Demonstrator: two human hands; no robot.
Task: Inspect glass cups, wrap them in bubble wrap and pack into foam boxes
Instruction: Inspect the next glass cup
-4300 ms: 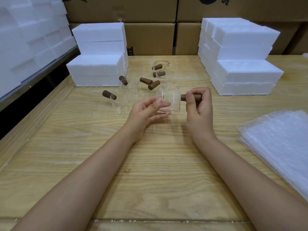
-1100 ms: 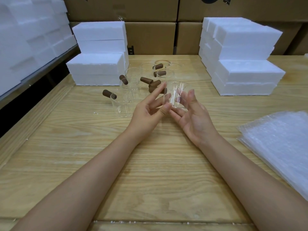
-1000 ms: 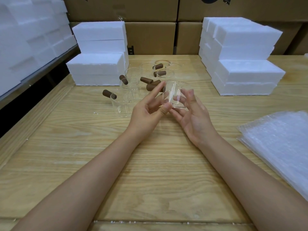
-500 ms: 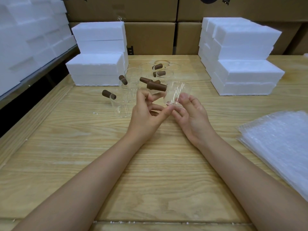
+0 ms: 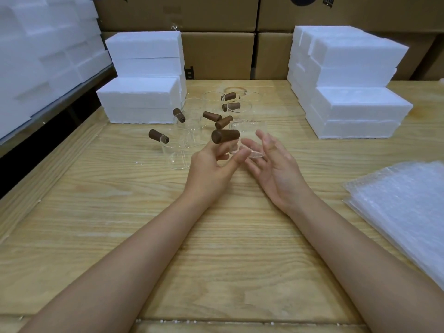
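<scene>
While the left hand (image 5: pixel 209 171) pinches the glass cup (image 5: pixel 249 133), the right hand (image 5: pixel 281 174) lies palm-up, fingers (image 5: pixel 264 140) loose

head-worn view, angled down, table (image 5: pixel 96 212) near

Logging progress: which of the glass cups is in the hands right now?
The cup held up between the left hand and right hand, its brown handle pointing left; the other cups stand on the table behind it.

Left hand (image 5: pixel 211 171) fingers curled, thumb extended, holds glass cup (image 5: pixel 247 131); right hand (image 5: pixel 278 171) palm up, fingers straight, spread; both forearms bare.
</scene>
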